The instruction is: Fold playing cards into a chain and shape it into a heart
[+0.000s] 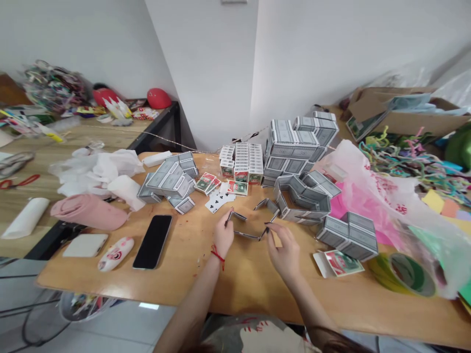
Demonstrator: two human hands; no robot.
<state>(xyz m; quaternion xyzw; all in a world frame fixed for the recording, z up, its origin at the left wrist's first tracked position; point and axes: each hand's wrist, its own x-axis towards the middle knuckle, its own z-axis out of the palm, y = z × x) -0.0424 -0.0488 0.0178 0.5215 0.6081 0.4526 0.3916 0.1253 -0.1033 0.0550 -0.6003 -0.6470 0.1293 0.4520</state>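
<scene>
A strip of folded playing cards (248, 236) stands on edge at the middle of the table, bent into an open shape. My left hand (223, 234) is closed on its left end, fingers pinching a card. My right hand (284, 250) has its fingertips pinched at the strip's right corner. Just beyond, another angled piece of folded cards (271, 205) stands on edge; whether it joins the strip I cannot tell. Face-up playing cards (218, 200) lie fanned in front of stacked card boxes (241, 164). To the right sits a ring of folded cards (303, 214).
A tall grey card structure (290, 142) stands at the back. Card blocks (167, 181) (349, 235) flank the work. Leftward lie a phone (152, 241), a mouse (116, 254) and a pink roll (88, 212). Rightward are an opened card box (342, 263), green tape (408, 274) and plastic bags (379, 191).
</scene>
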